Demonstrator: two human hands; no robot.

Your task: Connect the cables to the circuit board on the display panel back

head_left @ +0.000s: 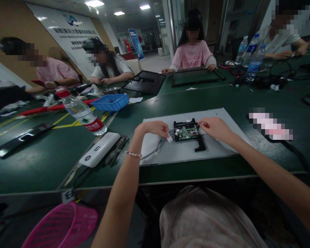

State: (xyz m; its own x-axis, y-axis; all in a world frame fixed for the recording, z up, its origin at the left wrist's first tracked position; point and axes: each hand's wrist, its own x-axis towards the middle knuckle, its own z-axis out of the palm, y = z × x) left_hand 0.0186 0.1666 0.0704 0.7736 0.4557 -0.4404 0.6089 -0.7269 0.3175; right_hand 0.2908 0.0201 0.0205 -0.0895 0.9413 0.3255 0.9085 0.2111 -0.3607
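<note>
Nearest, below the left forearm, a pink basket [64, 225] sits under the table edge. Left of the left wrist lie a white power bank [100, 149] and a water bottle [83, 114]. The left hand [153, 128] pinches a small white tag on a cable [155, 148]; the right hand [215, 128] pinches something small at the board's right edge. Between both hands lies the green circuit board [187, 131] on a grey metal panel [222, 146]. Beyond the left hand stands a blue tray [111, 102].

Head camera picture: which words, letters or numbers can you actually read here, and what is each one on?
"B": on the white power bank lying on the green table.
"3": on a small tag at the table's front edge.
Wall banner: logo and lines of characters, too blurred to read.
Water bottle: red label, print too small.
Blue standing sign: unreadable.
</note>
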